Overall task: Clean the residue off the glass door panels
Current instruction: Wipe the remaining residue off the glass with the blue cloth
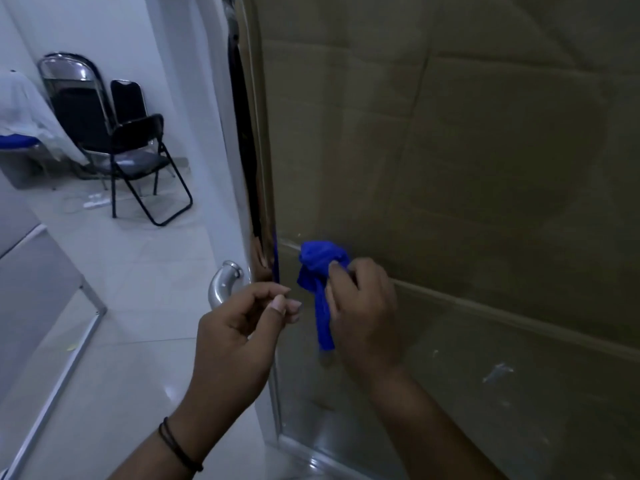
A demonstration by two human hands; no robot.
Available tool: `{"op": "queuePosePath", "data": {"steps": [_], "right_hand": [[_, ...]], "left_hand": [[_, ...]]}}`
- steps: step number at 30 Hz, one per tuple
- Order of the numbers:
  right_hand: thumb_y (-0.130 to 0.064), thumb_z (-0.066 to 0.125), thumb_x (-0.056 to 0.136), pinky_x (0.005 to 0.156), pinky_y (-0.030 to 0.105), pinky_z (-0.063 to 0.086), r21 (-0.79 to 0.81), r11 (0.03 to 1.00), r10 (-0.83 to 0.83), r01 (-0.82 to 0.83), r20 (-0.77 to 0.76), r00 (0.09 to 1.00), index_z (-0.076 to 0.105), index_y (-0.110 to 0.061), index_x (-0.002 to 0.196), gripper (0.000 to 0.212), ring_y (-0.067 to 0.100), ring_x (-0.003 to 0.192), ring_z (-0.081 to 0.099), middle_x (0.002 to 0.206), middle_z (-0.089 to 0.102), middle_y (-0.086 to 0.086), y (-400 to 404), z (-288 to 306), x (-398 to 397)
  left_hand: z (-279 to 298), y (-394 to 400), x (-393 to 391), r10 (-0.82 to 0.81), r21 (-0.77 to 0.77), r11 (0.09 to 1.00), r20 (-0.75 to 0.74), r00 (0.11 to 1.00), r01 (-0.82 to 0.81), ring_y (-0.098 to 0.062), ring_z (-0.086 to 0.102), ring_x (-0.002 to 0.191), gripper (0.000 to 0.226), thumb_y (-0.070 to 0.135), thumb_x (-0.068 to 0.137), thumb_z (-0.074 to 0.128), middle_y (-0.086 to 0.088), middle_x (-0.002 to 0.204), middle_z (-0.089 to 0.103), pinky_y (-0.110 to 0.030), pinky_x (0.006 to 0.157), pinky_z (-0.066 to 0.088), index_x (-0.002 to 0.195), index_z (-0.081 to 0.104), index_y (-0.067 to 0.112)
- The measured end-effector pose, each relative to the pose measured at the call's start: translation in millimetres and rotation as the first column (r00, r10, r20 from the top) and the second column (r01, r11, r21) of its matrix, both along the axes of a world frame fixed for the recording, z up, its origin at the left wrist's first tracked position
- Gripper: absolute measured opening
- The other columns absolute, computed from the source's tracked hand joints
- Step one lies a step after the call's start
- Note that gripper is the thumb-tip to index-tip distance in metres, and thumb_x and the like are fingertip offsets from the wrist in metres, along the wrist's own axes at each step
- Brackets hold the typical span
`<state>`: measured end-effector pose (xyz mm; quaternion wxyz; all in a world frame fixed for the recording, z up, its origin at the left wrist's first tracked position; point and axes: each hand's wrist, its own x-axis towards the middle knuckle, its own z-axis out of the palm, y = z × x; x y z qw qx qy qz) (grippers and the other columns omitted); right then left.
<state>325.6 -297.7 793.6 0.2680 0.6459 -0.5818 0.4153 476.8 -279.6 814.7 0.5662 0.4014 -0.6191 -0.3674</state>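
The glass door panel point(485, 168) fills the right side, with brown cardboard showing behind it. White specks of residue point(497, 370) mark the glass low on the right. My right hand point(363, 313) grips a bunched blue cloth point(320, 268) and holds it against the glass near the door's left edge. My left hand point(242, 327) hovers just left of the cloth, fingers curled with thumb and fingertips close together. Whether it pinches anything is too small to tell. A black band circles my left wrist.
A chrome door handle point(225, 284) sticks out left of the door's metal edge point(256, 168). Black folding chairs point(117, 133) stand at the back left on the white tiled floor point(121, 306). A white-draped object point(27, 105) sits at the far left.
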Motion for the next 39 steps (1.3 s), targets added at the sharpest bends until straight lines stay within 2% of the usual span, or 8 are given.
{"op": "queuePosePath", "data": {"steps": [8,12,14,17,25,28,35,39], "right_hand": [[-0.015,0.075,0.056,0.056,0.027,0.041,0.463,0.886,0.135,0.025,-0.308,0.942,0.061,-0.019,0.065,0.017,0.02,0.063,0.055,0.072,0.055,0.001,-11,-66,3],[-0.015,0.071,0.075,0.066,0.026,0.044,0.609,0.783,0.048,-0.129,0.147,0.988,0.068,-0.014,0.081,0.006,0.018,0.076,0.056,0.085,0.058,0.005,-2,-76,-5],[-0.014,0.067,0.082,0.067,0.015,0.04,0.533,0.774,-0.039,-0.341,0.578,0.815,0.068,-0.017,0.086,0.005,0.005,0.074,0.053,0.087,0.058,0.001,13,-67,-12],[-0.009,0.07,0.08,0.058,0.01,0.044,0.251,0.767,-0.068,-0.591,0.947,0.315,0.069,-0.019,0.081,0.01,-0.001,0.063,0.058,0.077,0.067,0.002,45,-41,-24],[-0.02,0.064,0.076,0.061,0.026,0.055,-0.144,0.708,-0.057,-0.692,0.964,-0.26,0.065,-0.006,0.092,0.021,0.018,0.073,0.068,0.085,0.071,0.012,115,24,-53],[-0.022,0.066,0.074,0.064,0.03,0.056,-0.125,0.722,-0.068,-0.68,0.966,-0.25,0.066,-0.006,0.093,0.025,0.023,0.075,0.067,0.09,0.071,0.018,134,36,-60],[-0.028,0.069,0.07,0.054,0.031,0.053,-0.015,0.784,-0.104,-0.621,0.982,-0.156,0.064,-0.011,0.094,0.03,0.026,0.069,0.068,0.089,0.071,0.017,170,48,-67],[-0.025,0.07,0.068,0.054,0.03,0.053,-0.055,0.814,-0.063,-0.578,0.981,-0.183,0.063,-0.009,0.097,0.034,0.024,0.068,0.067,0.089,0.071,0.018,182,53,-59]], "left_hand": [[-8,7,-3,0.046,0.071,0.996,0.031,0.998,-0.048,-0.008,0.07,0.077,0.012,0.009,0.09,0.058,0.002,0.082,0.074,-0.017,0.07,0.055,0.093,0.068,0.014],[-15,10,0,0.023,0.185,0.982,0.061,0.998,-0.034,-0.008,0.069,0.077,0.016,0.003,0.091,0.056,0.002,0.08,0.074,-0.016,0.069,0.053,0.091,0.069,0.013],[-20,17,-2,-0.023,0.241,0.97,0.112,0.993,-0.004,-0.007,0.068,0.077,0.017,0.003,0.091,0.058,0.002,0.08,0.073,-0.015,0.068,0.052,0.088,0.069,0.016],[-28,29,-7,-0.051,0.293,0.956,0.155,0.987,0.003,-0.003,0.066,0.077,0.019,0.004,0.09,0.06,0.008,0.083,0.071,-0.013,0.065,0.051,0.088,0.069,0.021],[-11,55,-41,-0.207,0.454,0.866,-0.055,0.977,0.209,-0.003,0.065,0.099,0.037,0.036,0.078,0.067,0.007,0.106,0.07,-0.023,0.086,0.052,0.114,0.063,0.029],[0,67,-57,-0.355,0.482,0.769,-0.225,0.908,0.42,-0.015,0.065,0.108,0.053,0.039,0.075,0.064,0.001,0.115,0.069,-0.038,0.093,0.052,0.124,0.06,0.021],[13,89,-75,-0.393,0.472,0.703,-0.366,0.844,0.532,-0.021,0.071,0.085,0.026,0.035,0.078,0.058,-0.01,0.096,0.073,-0.03,0.067,0.057,0.092,0.072,0.016],[16,93,-72,-0.426,0.473,0.608,-0.483,0.765,0.637,-0.022,0.07,0.09,0.034,0.031,0.08,0.058,-0.011,0.105,0.072,-0.032,0.071,0.057,0.106,0.066,0.011]]}}
